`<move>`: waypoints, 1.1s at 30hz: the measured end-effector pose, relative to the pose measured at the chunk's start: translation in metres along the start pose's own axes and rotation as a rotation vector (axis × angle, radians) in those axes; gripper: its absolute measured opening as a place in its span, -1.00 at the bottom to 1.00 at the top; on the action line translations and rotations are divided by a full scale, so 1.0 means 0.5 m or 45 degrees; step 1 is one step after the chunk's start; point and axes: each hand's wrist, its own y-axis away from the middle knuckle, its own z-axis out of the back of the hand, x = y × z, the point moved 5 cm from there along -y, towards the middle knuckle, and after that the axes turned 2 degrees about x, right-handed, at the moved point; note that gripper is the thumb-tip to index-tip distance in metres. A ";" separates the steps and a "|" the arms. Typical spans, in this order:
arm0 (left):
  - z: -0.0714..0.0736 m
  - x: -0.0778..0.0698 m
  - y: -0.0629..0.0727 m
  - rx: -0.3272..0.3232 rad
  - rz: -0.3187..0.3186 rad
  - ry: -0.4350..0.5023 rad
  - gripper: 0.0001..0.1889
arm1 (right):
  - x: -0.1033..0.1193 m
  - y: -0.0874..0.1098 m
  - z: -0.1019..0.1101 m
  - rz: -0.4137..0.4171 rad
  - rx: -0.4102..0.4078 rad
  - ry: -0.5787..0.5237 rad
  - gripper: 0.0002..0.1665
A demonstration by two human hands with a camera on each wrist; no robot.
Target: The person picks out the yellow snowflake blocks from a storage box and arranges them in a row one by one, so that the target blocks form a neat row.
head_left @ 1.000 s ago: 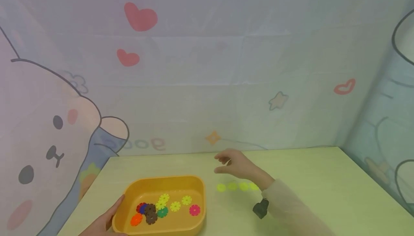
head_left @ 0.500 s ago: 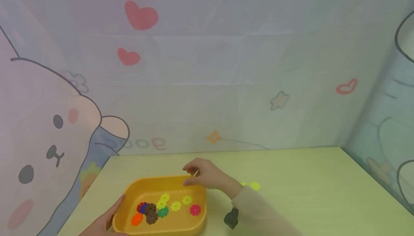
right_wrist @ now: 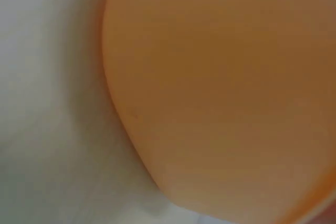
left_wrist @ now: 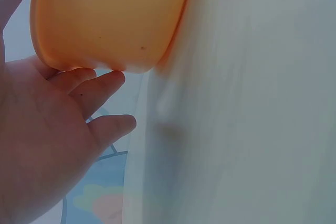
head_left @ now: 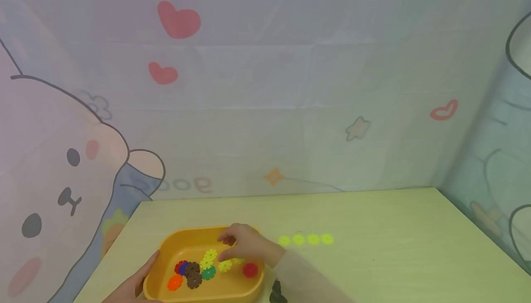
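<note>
My left hand holds the left end of an orange-yellow plastic basin; in the left wrist view its fingertips meet the basin's outer wall. Inside lie several notched snowflake discs: yellow, brown, green, orange, blue and a red-pink one. Over the basin's right part is my right hand, thumb and fingers apart and loosely bent, above the yellow discs there. The right wrist view shows only the basin's outer wall, with no fingers visible.
A row of several yellow discs lies on the pale table, right of the basin. Behind the table hangs a printed cloth. A black wrist device sits below the right sleeve.
My right hand has moved left and down from above the row of yellow discs to inside the basin's outline, uncovering the row. The left hand and basin stay put.
</note>
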 end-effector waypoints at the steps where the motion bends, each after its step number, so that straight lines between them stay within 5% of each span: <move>1: 0.001 0.001 -0.001 0.008 -0.004 0.009 0.05 | -0.002 -0.002 -0.004 -0.004 -0.005 0.018 -0.53; 20: 0.005 0.007 -0.006 0.120 -0.052 0.110 -0.03 | -0.018 -0.027 -0.041 -0.091 0.061 0.089 -0.56; 33: 0.006 0.005 -0.007 0.040 -0.014 -0.026 0.00 | -0.029 -0.032 -0.059 -0.172 0.077 0.249 -0.59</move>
